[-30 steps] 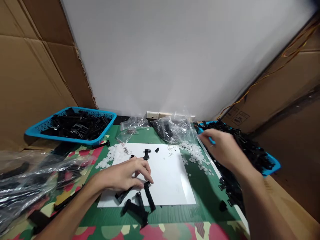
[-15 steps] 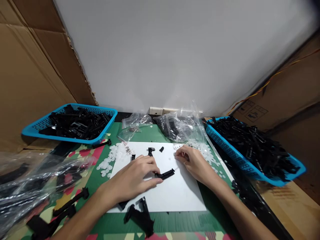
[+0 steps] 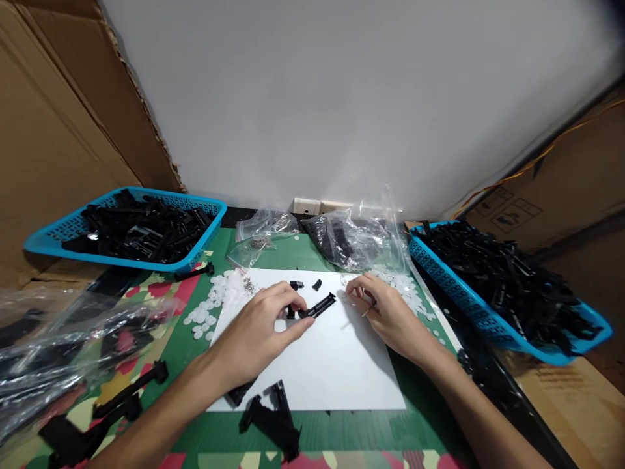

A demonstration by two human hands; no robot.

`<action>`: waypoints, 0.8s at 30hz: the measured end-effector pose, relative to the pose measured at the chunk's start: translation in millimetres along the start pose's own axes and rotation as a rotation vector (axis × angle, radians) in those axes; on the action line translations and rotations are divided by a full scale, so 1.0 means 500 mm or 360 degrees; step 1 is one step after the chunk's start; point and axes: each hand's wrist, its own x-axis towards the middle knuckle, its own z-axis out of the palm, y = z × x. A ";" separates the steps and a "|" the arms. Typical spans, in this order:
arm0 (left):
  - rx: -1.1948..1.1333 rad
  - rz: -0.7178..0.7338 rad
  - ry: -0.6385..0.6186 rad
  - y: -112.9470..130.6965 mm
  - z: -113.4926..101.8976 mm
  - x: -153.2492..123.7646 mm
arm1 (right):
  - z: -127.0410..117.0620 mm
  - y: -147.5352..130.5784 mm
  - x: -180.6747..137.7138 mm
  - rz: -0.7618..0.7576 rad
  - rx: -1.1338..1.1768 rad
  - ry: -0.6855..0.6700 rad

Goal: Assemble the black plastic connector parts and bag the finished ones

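Between the thumb and fingers of my left hand (image 3: pixel 266 326) is a slim black plastic part (image 3: pixel 319 306), held tilted over a white sheet (image 3: pixel 336 371). My right hand (image 3: pixel 381 309) is to its right, fingers curled together, with a thin stick-like piece (image 3: pixel 368 311) poking out under the palm; its kind is too small to tell. Beyond the hands, a small black piece (image 3: pixel 317 284) lies on the sheet. Another black part (image 3: pixel 296 284) is partly hidden behind my left fingers. Larger black parts (image 3: pixel 273 423) rest across the sheet's near edge.
Blue baskets heaped with black parts stand left (image 3: pixel 195 257) and right (image 3: pixel 454 296). White plastic discs lie in piles left (image 3: pixel 202 316) and right (image 3: pixel 407 290) of the sheet. Clear bags (image 3: pixel 349 238) sit by the wall. More black parts (image 3: pixel 129 391) and plastic wrapping (image 3: pixel 83 352) are at left.
My left hand has raised the black part and tilted its far end up and away. My right hand has shifted slightly right, and the thin piece now shows beneath it.
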 end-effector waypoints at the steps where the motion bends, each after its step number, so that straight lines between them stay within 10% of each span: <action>1: -0.0010 -0.0026 0.0033 0.001 0.000 0.001 | 0.002 0.004 0.002 -0.0015 -0.0011 -0.0007; 14: -0.0220 -0.0146 0.0191 -0.002 0.007 0.001 | 0.016 -0.016 0.002 -0.0038 0.0166 0.0059; 24: -0.1574 -0.0426 0.0178 0.030 0.034 -0.001 | 0.038 -0.123 -0.027 -0.0061 0.1061 -0.0079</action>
